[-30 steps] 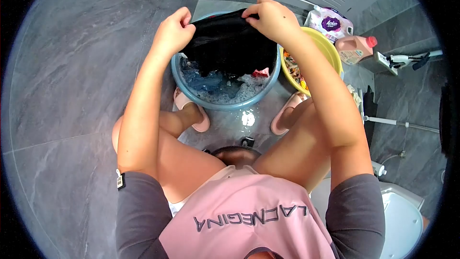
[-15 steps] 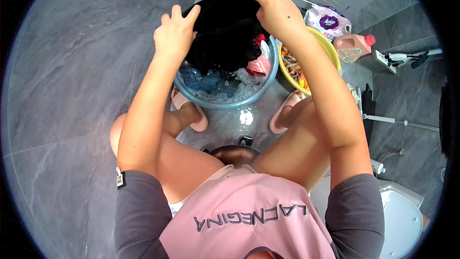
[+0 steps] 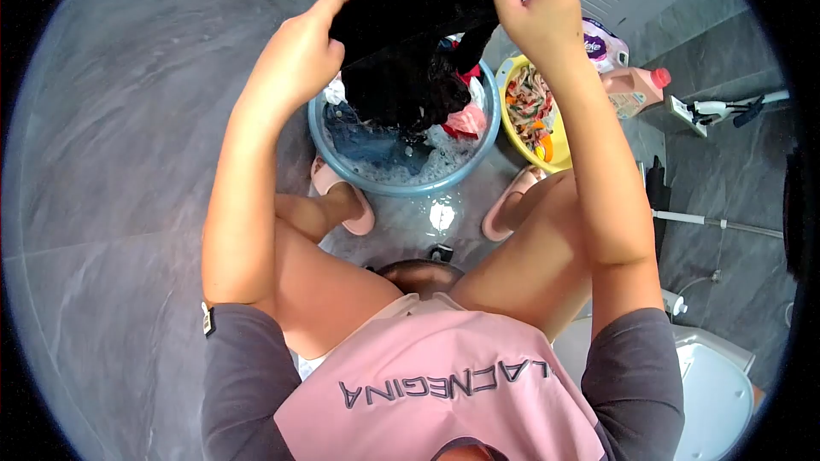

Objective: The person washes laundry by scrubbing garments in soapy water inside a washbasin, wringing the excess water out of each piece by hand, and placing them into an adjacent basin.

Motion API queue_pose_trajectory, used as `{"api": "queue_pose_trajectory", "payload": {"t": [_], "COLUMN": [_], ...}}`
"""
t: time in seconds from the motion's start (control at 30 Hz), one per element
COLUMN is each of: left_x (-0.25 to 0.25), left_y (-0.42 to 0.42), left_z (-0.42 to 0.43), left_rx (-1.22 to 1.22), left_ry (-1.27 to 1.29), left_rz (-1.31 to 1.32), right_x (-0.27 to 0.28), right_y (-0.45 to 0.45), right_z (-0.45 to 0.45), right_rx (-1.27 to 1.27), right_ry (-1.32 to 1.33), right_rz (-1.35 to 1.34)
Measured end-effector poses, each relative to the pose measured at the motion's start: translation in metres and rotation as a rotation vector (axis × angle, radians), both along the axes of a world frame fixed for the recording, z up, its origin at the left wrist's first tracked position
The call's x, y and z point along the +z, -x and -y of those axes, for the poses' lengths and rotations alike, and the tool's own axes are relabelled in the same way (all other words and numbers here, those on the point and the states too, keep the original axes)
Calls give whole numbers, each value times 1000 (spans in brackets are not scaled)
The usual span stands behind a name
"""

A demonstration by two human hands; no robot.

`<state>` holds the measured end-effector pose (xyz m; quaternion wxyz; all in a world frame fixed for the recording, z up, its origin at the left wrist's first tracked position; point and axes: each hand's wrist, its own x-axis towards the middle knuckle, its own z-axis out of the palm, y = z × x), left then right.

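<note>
A black garment [image 3: 410, 21] is stretched wide between my two hands, its exact kind unclear. My left hand [image 3: 299, 51] grips its left edge, fingers closed on the cloth. At the upper right edge, my right hand [image 3: 542, 13] pinches the fabric; its fingertips run to the top of the view. The garment's lower part hangs into a blue basin [image 3: 410, 188] of sudsy water. In that basin lie a dark blue cloth [image 3: 367, 149] and a pink-and-red cloth [image 3: 465, 122]. A bit of white cloth [image 3: 336, 90] shows beneath my left hand.
To the basin's right stands a yellow basin [image 3: 559, 149] with patterned cloth [image 3: 530, 107] inside. A pink detergent bottle [image 3: 634, 90] and a white-and-purple package [image 3: 605, 44] are behind it. My slippered feet flank the blue basin. A toilet [image 3: 717, 393] is at lower right.
Both hands have moved farther apart, the right one up and to the right. The black garment is raised and spread wider, uncovering more of the blue basin's contents.
</note>
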<state>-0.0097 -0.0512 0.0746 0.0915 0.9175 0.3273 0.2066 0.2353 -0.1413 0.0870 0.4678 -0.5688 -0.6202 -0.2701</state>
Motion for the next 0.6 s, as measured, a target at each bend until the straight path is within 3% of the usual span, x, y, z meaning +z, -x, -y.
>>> {"api": "queue_pose_trajectory", "payload": {"t": [0.07, 0.1, 0.17, 0.23, 0.3, 0.37, 0.43, 0.53, 0.6], "left_x": [10, 10, 6, 16, 18, 25, 28, 27, 18], "left_y": [-3, -4, -7, -7, -7, -7, -8, -8, -8], "left_z": [10, 12, 17, 22, 22, 28, 31, 28, 18], "left_rx": [22, 21, -132, -97, -195, -252, -263, -219, -91], "left_ry": [230, 227, 376, 486, 525, 484, 606, 656, 694], "left_rz": [192, 194, 436, 438, 655, 679, 832, 806, 643], "right_x": [6, 9, 12, 5, 0, 2, 10, 16, 12], "right_y": [10, 15, 23, 21, 20, 19, 24, 30, 37], "right_z": [5, 8, 13, 9, 1, 2, 7, 11, 12], "right_rx": [144, 143, 189, 223, 274, 207, 141, 153, 176], "right_ry": [57, 54, 121, 168, -116, -153, -188, -50, 289], "right_rz": [-45, -42, -218, -320, -208, -164, -120, -119, -266]}}
